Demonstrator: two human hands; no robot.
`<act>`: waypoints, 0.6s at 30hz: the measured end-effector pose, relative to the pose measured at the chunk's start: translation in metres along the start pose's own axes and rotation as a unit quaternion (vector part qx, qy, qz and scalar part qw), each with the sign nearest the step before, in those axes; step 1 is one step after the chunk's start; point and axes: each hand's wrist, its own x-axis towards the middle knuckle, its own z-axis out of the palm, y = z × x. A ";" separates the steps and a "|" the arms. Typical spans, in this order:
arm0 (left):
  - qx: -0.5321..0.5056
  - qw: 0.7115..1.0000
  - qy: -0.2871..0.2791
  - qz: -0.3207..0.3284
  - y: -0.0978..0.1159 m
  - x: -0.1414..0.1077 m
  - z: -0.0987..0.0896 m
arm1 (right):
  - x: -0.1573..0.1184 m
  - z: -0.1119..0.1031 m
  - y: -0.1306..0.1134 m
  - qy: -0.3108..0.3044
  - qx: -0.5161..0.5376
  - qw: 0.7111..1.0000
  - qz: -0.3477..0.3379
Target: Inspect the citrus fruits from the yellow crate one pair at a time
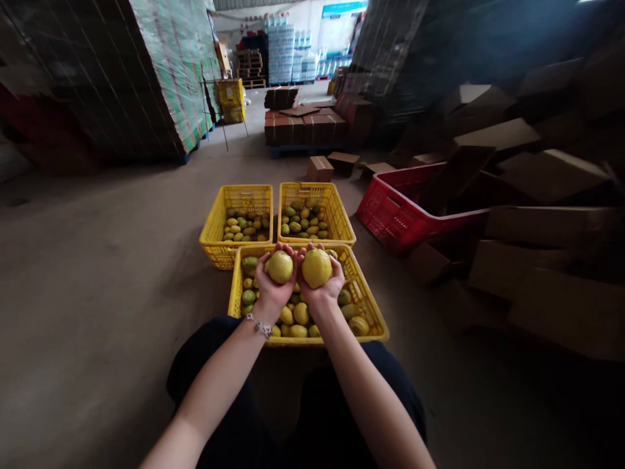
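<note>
My left hand (271, 290), with a beaded bracelet on its wrist, is palm up and cupped around a round yellow fruit (280, 267). Beside it, my right hand (324, 291) cradles a slightly larger round yellow fruit (316, 268), also palm up. Both hands are side by side above a yellow plastic crate (368, 296) that holds many green and yellow fruits (301, 314). My hands and forearms hide part of its contents. The exact kind of fruit is unclear.
Behind stand two more yellow crates, a left one (211, 225) and a right one (342, 212), both with fruit. A red crate (395, 221) and piled cardboard boxes (547, 228) lie to the right. Farther back are a loaded pallet (305, 127) and a wrapped stack (170, 65).
</note>
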 end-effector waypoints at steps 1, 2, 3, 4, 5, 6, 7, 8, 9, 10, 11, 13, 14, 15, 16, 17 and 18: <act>-0.013 1.000 0.004 0.000 0.000 0.000 -0.001 | 0.000 -0.001 0.002 0.006 0.000 1.000 0.001; -0.022 1.000 0.008 -0.001 0.001 0.001 -0.001 | 0.000 -0.001 0.003 0.012 0.001 1.000 0.002; -0.025 1.000 0.014 -0.001 0.001 0.001 -0.001 | 0.000 -0.001 0.005 0.017 0.001 1.000 0.002; -0.025 1.000 0.018 -0.003 0.002 0.001 -0.001 | 0.000 -0.001 0.005 0.021 0.001 1.000 0.003; -0.028 0.999 0.020 -0.009 0.002 0.001 -0.001 | 0.000 -0.001 0.005 0.024 -0.002 1.000 0.006; -0.034 0.999 0.019 -0.017 0.003 0.001 -0.001 | 0.001 0.000 0.004 0.027 -0.006 1.000 0.009; -0.044 0.999 0.017 -0.028 0.003 0.001 -0.002 | 0.001 0.001 0.002 0.029 -0.011 0.999 0.012; -0.051 0.998 0.014 -0.044 0.002 0.001 -0.004 | 0.001 0.002 -0.002 0.033 -0.015 0.999 0.013; -0.050 0.997 0.018 -0.062 0.000 0.001 -0.007 | 0.002 0.003 -0.008 0.038 -0.019 0.999 0.011; -0.036 0.995 0.026 -0.085 -0.003 -0.001 -0.012 | 0.002 0.004 -0.015 0.045 -0.020 0.999 0.004; -0.007 0.993 0.037 -0.113 -0.008 -0.003 -0.018 | 0.001 0.005 -0.023 0.053 -0.021 0.998 -0.007; 0.088 0.977 0.049 -0.190 -0.022 -0.014 -0.038 | -0.002 0.006 -0.039 0.059 -0.022 0.998 -0.027; 0.151 0.958 0.035 -0.240 -0.031 -0.023 -0.051 | -0.004 0.005 -0.047 0.053 -0.026 0.998 -0.035; 0.218 0.932 0.008 -0.290 -0.042 -0.033 -0.066 | -0.006 0.004 -0.054 0.048 -0.030 0.998 -0.041; 0.288 0.895 -0.023 -0.339 -0.052 -0.044 -0.081 | -0.009 0.003 -0.059 0.050 -0.034 0.997 -0.047; 0.365 0.845 -0.040 -0.389 -0.062 -0.055 -0.097 | -0.012 0.002 -0.063 0.054 -0.039 0.997 -0.049; 0.442 0.772 -0.045 -0.455 -0.070 -0.066 -0.111 | -0.014 0.000 -0.067 0.065 -0.044 0.996 -0.050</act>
